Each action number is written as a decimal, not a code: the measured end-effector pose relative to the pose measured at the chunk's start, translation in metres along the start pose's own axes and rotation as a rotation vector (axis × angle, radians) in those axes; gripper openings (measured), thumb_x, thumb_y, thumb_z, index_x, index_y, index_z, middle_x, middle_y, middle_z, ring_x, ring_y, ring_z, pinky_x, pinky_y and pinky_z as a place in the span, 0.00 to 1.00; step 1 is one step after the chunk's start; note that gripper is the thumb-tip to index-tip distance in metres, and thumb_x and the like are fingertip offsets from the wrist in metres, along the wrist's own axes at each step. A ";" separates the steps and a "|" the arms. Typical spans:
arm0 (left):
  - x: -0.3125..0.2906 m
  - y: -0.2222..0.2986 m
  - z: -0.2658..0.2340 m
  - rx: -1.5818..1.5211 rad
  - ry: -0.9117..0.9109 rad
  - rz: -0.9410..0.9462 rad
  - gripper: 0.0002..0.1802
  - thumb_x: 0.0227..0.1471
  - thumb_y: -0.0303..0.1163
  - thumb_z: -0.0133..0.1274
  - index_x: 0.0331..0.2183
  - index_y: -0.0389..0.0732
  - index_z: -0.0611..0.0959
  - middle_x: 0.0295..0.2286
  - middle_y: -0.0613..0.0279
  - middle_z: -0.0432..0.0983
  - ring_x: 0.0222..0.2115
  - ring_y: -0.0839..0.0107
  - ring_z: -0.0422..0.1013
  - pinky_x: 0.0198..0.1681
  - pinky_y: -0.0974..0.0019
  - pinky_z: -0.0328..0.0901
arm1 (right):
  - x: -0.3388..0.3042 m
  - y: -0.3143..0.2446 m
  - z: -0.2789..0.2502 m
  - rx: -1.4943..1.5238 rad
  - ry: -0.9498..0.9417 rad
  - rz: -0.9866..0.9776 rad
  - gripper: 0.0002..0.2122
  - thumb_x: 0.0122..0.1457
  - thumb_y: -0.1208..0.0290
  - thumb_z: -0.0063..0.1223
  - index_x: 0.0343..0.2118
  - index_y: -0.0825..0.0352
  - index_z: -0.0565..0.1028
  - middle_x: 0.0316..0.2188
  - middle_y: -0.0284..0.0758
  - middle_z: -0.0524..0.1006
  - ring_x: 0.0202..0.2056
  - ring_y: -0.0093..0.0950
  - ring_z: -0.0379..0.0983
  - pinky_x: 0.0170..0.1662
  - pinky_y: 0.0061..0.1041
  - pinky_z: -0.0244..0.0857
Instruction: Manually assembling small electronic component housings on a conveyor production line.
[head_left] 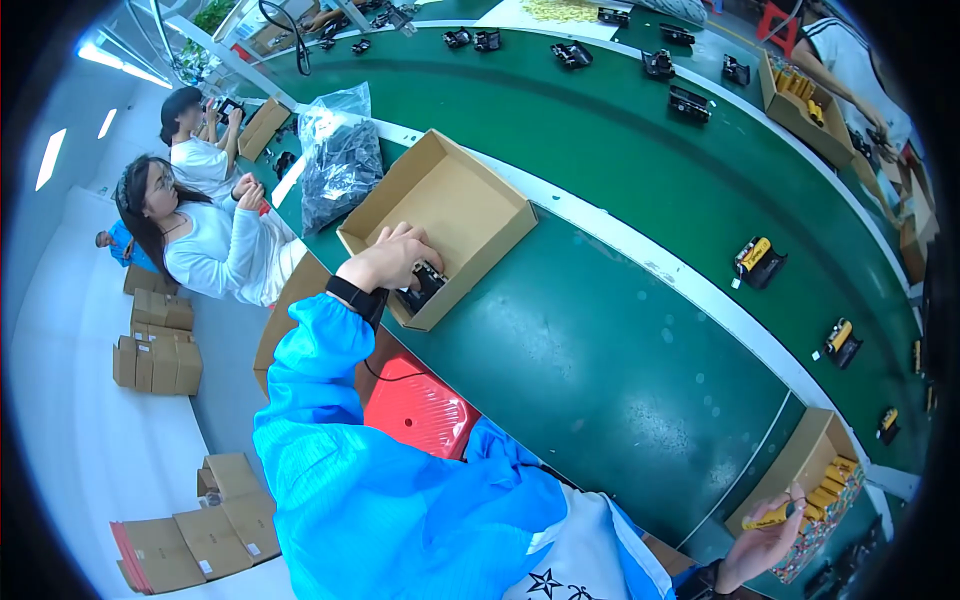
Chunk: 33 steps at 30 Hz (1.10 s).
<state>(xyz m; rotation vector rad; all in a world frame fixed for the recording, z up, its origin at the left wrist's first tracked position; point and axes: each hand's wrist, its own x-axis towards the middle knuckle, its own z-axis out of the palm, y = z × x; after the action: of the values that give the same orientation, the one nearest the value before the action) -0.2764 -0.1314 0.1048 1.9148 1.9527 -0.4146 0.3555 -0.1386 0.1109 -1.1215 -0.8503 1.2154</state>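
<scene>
My left hand (392, 257) reaches down into a shallow open cardboard box (475, 195), its fingers bent around a black plastic housing (430, 284) in the near corner. The fingers cover part of that housing. Far to the lower right, my right hand (765, 548) grips a yellow cylindrical battery (768, 516) between thumb and fingers. It is at the near side of a second cardboard box (775, 470), where several more yellow batteries (828, 490) lie in a row.
A green conveyor (640, 150) curves past behind a pale rail, carrying black housings (690, 103), some with yellow batteries (757, 255). A clear bag of dark parts (343, 170) stands beside the left box. Below is a red stool (420, 410). Co-workers (215, 235) sit at left; another (850, 75) works across.
</scene>
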 end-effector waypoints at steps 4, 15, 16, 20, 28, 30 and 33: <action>-0.003 -0.009 -0.012 0.017 0.048 -0.008 0.24 0.33 0.27 0.65 0.40 0.49 0.85 0.39 0.57 0.76 0.45 0.53 0.68 0.51 0.55 0.65 | -0.002 0.020 -0.030 0.132 -0.054 0.097 0.16 0.70 0.59 0.36 0.46 0.69 0.69 0.19 0.30 0.65 0.19 0.21 0.60 0.23 0.20 0.55; 0.071 0.165 -0.061 -0.230 0.523 0.291 0.20 0.35 0.31 0.65 0.36 0.37 0.84 0.32 0.55 0.79 0.38 0.54 0.72 0.44 0.55 0.64 | 0.026 0.045 0.039 -0.148 -0.083 0.137 0.16 0.69 0.62 0.38 0.34 0.71 0.71 0.15 0.30 0.66 0.18 0.20 0.62 0.24 0.19 0.57; 0.083 0.202 -0.051 -0.223 0.489 0.341 0.20 0.35 0.31 0.66 0.36 0.38 0.84 0.31 0.56 0.78 0.37 0.55 0.72 0.43 0.56 0.63 | 0.033 0.053 0.044 -0.186 -0.093 0.191 0.17 0.69 0.62 0.37 0.31 0.71 0.72 0.15 0.31 0.66 0.17 0.20 0.61 0.23 0.20 0.56; 0.121 0.307 0.002 -0.322 0.443 0.441 0.20 0.36 0.31 0.67 0.36 0.40 0.84 0.31 0.58 0.77 0.36 0.57 0.71 0.42 0.58 0.61 | 0.060 0.087 0.052 -0.448 -0.309 0.113 0.22 0.69 0.62 0.38 0.18 0.68 0.71 0.12 0.31 0.67 0.16 0.22 0.62 0.21 0.24 0.53; 0.134 0.362 0.019 -0.429 0.509 0.582 0.21 0.37 0.34 0.70 0.37 0.42 0.84 0.31 0.65 0.75 0.39 0.62 0.68 0.42 0.59 0.56 | 0.068 0.081 0.040 -0.751 -0.409 0.137 0.21 0.67 0.64 0.41 0.18 0.72 0.71 0.16 0.44 0.72 0.20 0.44 0.68 0.25 0.38 0.60; 0.120 0.374 0.013 -0.547 0.466 0.674 0.19 0.38 0.34 0.69 0.36 0.42 0.84 0.32 0.66 0.75 0.39 0.63 0.68 0.42 0.60 0.55 | 0.066 0.085 0.043 -0.782 -0.464 0.128 0.19 0.66 0.64 0.42 0.20 0.72 0.71 0.18 0.48 0.73 0.23 0.51 0.69 0.27 0.42 0.62; 0.110 0.377 0.018 -0.664 0.407 0.772 0.15 0.40 0.34 0.69 0.34 0.43 0.85 0.32 0.67 0.74 0.39 0.65 0.67 0.41 0.61 0.54 | 0.060 0.093 0.058 -0.841 -0.548 -0.013 0.17 0.66 0.64 0.42 0.27 0.72 0.75 0.21 0.51 0.74 0.25 0.54 0.69 0.28 0.44 0.63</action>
<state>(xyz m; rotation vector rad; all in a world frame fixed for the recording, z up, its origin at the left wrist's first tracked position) 0.1000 -0.0303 0.0567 2.1421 1.1317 0.7805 0.2862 -0.0704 0.0331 -1.4390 -1.8982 1.1917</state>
